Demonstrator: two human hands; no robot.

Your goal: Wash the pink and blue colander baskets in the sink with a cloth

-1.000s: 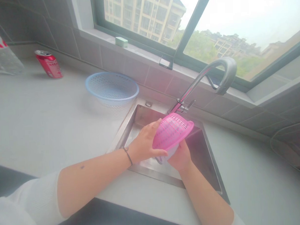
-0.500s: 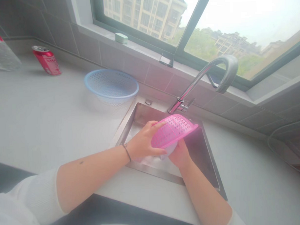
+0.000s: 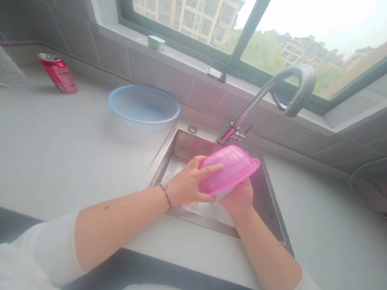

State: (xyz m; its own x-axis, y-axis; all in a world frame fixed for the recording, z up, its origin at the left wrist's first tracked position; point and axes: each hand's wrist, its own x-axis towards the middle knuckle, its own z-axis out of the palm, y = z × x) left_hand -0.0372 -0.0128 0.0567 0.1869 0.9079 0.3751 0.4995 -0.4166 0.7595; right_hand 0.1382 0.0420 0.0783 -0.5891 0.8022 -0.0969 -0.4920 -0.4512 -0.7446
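Observation:
A pink perforated plastic basket (image 3: 229, 170) is held over the stainless steel sink (image 3: 178, 160), its domed underside facing up. My left hand (image 3: 190, 185) lies across the near side of the basket, fingers spread over its holes. My right hand (image 3: 238, 198) supports it from below, with the palm mostly hidden behind the rim. A pale sliver (image 3: 219, 194) shows under the basket between my hands, and I cannot tell what it is. A dark bracelet (image 3: 165, 195) circles my left wrist.
A chrome faucet (image 3: 270, 102) arches behind the sink. A blue perforated basket (image 3: 144, 105) stands on the grey counter (image 3: 69, 136) by the sink's back corner. Further left are a red can (image 3: 58, 73) and a clear plastic item (image 3: 0, 63). A green soap bar (image 3: 156, 42) sits on the windowsill.
The pink basket has rotated in my hands and now lies flatter, its rim swung right. My left fingers have slid further over its top. The view has tilted slightly.

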